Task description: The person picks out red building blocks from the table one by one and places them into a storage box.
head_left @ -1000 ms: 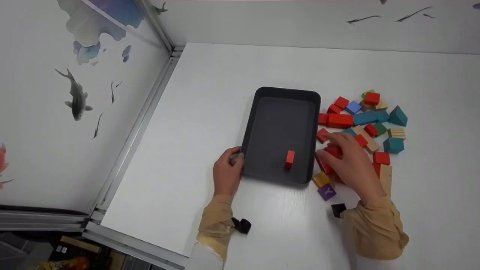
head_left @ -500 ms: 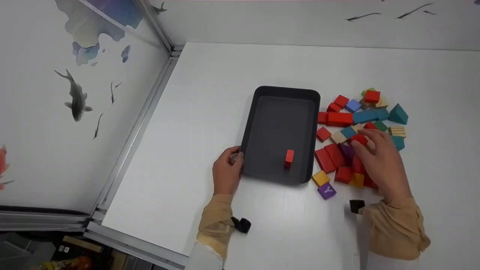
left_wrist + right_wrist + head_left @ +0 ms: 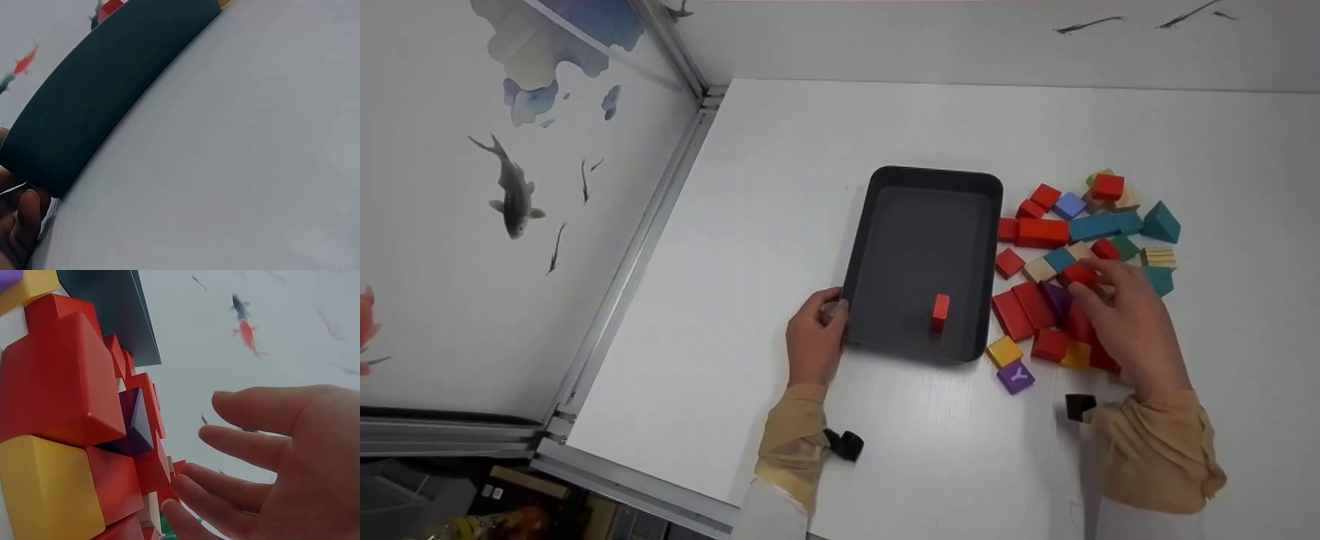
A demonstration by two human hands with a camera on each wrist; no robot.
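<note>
A black tray (image 3: 885, 225) lies on the white table with one red block (image 3: 939, 311) standing upright in its near part. My left hand (image 3: 832, 307) grips the tray's near left corner; the left wrist view shows the tray's dark wall (image 3: 107, 95) and my fingers (image 3: 22, 225) curled at its end. My right hand (image 3: 1099, 281) hovers over the pile of coloured blocks right of the tray, fingers spread and relaxed. Its fingertips are at a small red block (image 3: 1078, 274). In the right wrist view the open right hand (image 3: 259, 461) reaches along red blocks (image 3: 56, 382) and a purple one (image 3: 135, 422).
A yellow block (image 3: 1003, 350) and a purple block marked Y (image 3: 1015, 376) lie nearest the table's front. Teal blocks (image 3: 1161, 223) sit at the pile's far right. An aluminium rail (image 3: 637, 247) and a wall close off the table's left side.
My right hand has moved right, from the red blocks beside the tray to the small red block in the pile's middle. The left hand and the tray have stayed put.
</note>
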